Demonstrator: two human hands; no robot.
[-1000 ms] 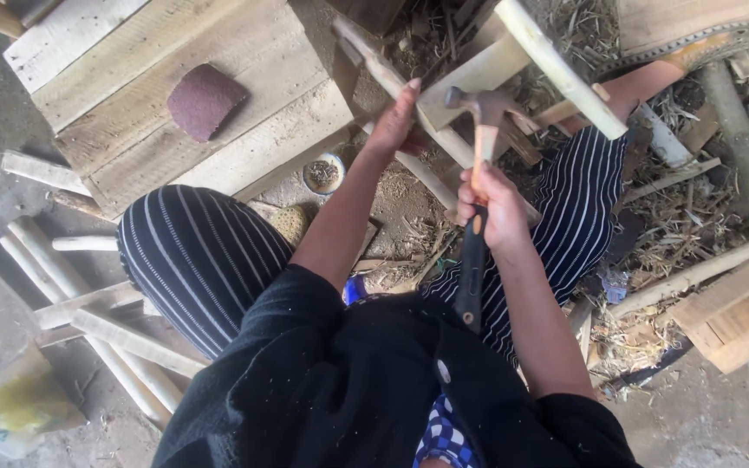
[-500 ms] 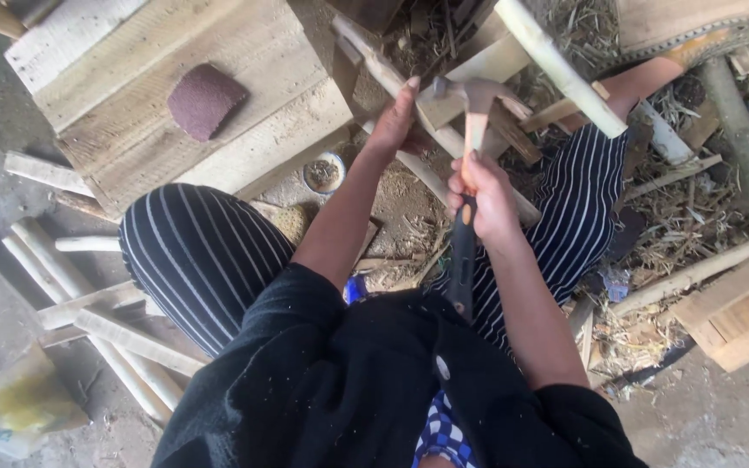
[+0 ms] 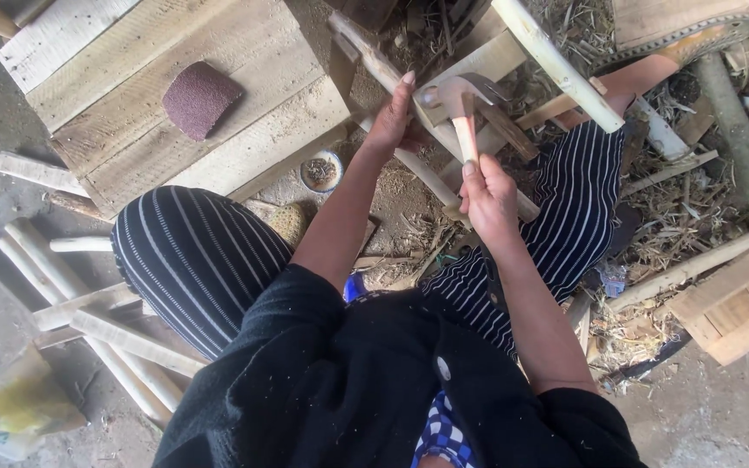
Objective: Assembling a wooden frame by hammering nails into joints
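A: Where the hammer's head [image 3: 454, 94] meets the wood, it sits on the pale wooden frame [image 3: 487, 62], just right of the left hand. Its handle [image 3: 467, 137] runs from the head straight back toward the person, so the long axis points near-to-far, slightly tilted.

B: Which hand has it?

A: The right hand [image 3: 489, 199], fingers wrapped tight around the lower handle, thumb laid along the top. The head lies ahead of those fingers, up-frame.

B: And the left hand [image 3: 394, 121]?

A: Nearer the head than the right. Fingers together and extended, closed over a slanting stick [image 3: 376, 62] of the frame, thumb side toward the hammer. The gap between fingertips and the metal is small; whether they touch, cannot tell.

B: Arm poses?

A: Both forearms reach forward between the knees, striped trousers [image 3: 192, 260] either side. Right elbow is bent, wrist cocked up; the left arm is straighter, angled inward.

B: Surroundings?

A: A plank table [image 3: 244, 130] to the left with a dark red sanding pad [image 3: 198, 97] on it, a small round tin [image 3: 321, 171] on the ground below its edge, loose cut sticks [image 3: 88, 303] far left, shavings and a small wooden box [image 3: 734, 303] right.
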